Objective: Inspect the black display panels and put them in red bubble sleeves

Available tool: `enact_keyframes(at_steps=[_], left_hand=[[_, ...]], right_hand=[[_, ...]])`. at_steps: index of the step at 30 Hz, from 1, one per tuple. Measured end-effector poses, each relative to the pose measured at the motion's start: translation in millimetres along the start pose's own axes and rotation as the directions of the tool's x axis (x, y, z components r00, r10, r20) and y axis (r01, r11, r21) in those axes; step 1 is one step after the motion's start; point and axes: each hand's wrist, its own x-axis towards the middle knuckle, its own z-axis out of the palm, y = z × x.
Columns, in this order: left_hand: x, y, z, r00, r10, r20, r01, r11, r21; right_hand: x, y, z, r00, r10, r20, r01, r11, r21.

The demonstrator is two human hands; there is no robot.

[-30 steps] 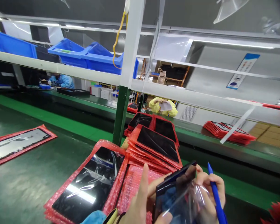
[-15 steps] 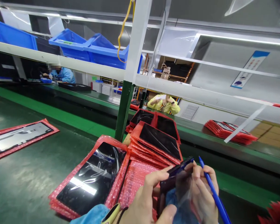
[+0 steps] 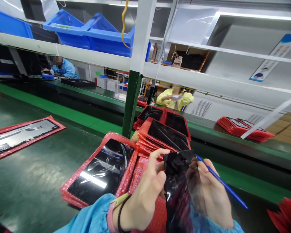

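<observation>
My left hand (image 3: 145,187) grips the left edge of a dark glossy screen panel (image 3: 177,184), held up and tilted in front of me. At the panel's right side, my right hand (image 3: 214,187) is closed, pinching a clear film that lies over part of the glass. A slim blue pen (image 3: 226,186) is tucked in the same hand and slants down to the right. Left of my hands, a black screen (image 3: 99,171) lies on red bubble wrap. Beyond them is a stack of red bubble-wrap sleeves with screens (image 3: 168,134). The panel hides some of my right fingers.
A green post (image 3: 131,103) rises behind the stacks. On the left of the green table (image 3: 38,174) lies a silver-backed panel (image 3: 26,134) on red wrap. More red sleeves (image 3: 243,129) sit at right. Blue bins (image 3: 106,35) fill the shelf overhead. Two people work beyond.
The panel has turned so that its dark face shows more fully. My left index finger has come down to its upper edge. The pen has swung to a flatter slant.
</observation>
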Motion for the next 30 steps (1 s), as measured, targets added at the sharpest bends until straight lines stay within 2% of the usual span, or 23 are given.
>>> enact_keyframes(at_steps=[3, 7, 14, 22, 30], left_hand=[[2, -3, -2.2, 0.997, -0.043, -0.062, 0.041, 0.998, -0.042], [8, -3, -2.8, 0.995, -0.068, -0.068, 0.063, 0.995, -0.076], [15, -6, -5.2, 0.995, -0.062, -0.078, 0.048, 0.983, -0.175], [22, -4, -5.6, 0.981, -0.164, -0.105, 0.135, 0.961, -0.243], [24, -4, -5.7, 0.973, -0.204, -0.109, 0.167, 0.946, -0.279]], right_hand=[[5, -2, -4, 0.994, 0.111, 0.022, -0.112, 0.992, 0.055], [11, -4, -7, 0.979, 0.187, 0.084, -0.196, 0.975, 0.101], [20, -2, -7, 0.963, 0.262, 0.068, -0.269, 0.951, 0.151], [24, 2, -5, 0.936, 0.350, 0.038, -0.349, 0.909, 0.226], [20, -3, 0, 0.931, 0.366, 0.018, -0.363, 0.914, 0.183]])
